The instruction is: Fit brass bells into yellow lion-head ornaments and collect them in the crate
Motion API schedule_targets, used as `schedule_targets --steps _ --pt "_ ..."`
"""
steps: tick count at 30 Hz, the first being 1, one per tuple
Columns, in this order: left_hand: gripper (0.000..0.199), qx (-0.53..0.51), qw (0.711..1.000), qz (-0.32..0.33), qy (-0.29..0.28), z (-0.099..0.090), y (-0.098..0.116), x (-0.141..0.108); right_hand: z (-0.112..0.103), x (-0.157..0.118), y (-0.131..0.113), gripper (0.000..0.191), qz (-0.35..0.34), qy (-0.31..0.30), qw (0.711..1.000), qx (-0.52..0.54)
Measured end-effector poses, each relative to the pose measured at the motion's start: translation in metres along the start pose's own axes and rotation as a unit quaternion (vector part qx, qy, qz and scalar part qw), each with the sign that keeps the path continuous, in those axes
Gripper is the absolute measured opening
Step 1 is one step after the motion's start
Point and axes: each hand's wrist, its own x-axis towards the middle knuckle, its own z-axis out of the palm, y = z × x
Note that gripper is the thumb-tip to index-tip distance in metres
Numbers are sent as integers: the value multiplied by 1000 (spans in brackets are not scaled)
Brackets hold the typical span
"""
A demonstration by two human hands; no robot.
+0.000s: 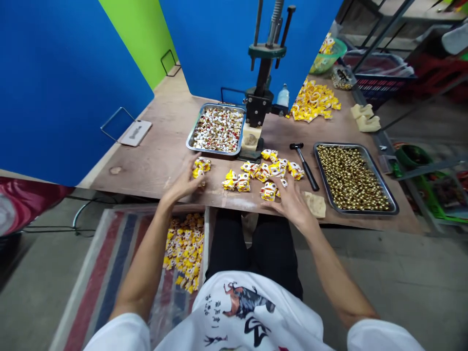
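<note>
My left hand point(185, 181) rests at the table's front edge, thumb and fingers apart, curved around a couple of small yellow-and-white animal figures point(201, 166). These touch or nearly touch its fingers. Spread above the right end of a loose group of similar figures point(277, 168) is my right hand point(291, 201). Its thumb side is beside one figure point(268, 191) nearest the edge; part of another is hidden under the fingers. Two more figures point(236, 181) lie between my hands. Behind the group stands a hand press point(259, 107) with a cream block point(251, 137) at its base.
A metal tray point(188, 141) of small white, red and gold pieces sits left of the press. Rightward are a black hammer point(307, 168), a tray point(393, 207) of gold bells and a yellow pile point(314, 102). Below left, a striped-lined box point(120, 273) holds many figures.
</note>
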Motion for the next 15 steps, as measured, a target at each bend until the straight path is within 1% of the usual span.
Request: schedule_targets --steps 1,2,4,6,9,10,12,15 --pt "93 -2 999 -2 -40 9 6 -5 4 3 -6 83 1 -2 1000 9" --pt "93 4 998 7 -66 18 11 -11 7 5 -11 81 2 -5 1000 17" --pt "94 37 994 53 -84 33 20 -21 13 8 -18 80 7 -17 999 34" --pt "93 61 988 90 -108 43 29 -28 18 11 -25 81 9 -40 998 48" --pt "89 72 978 102 -165 53 42 -26 21 19 -37 79 -3 -74 995 69" --pt "88 83 977 99 -171 56 46 -24 22 22 -41 78 -14 -84 993 76" --pt "89 133 977 77 -150 61 53 -17 24 28 -48 82 -42 -96 990 91" --pt "92 215 973 30 -82 66 55 -4 28 38 -58 91 -58 -104 987 106"
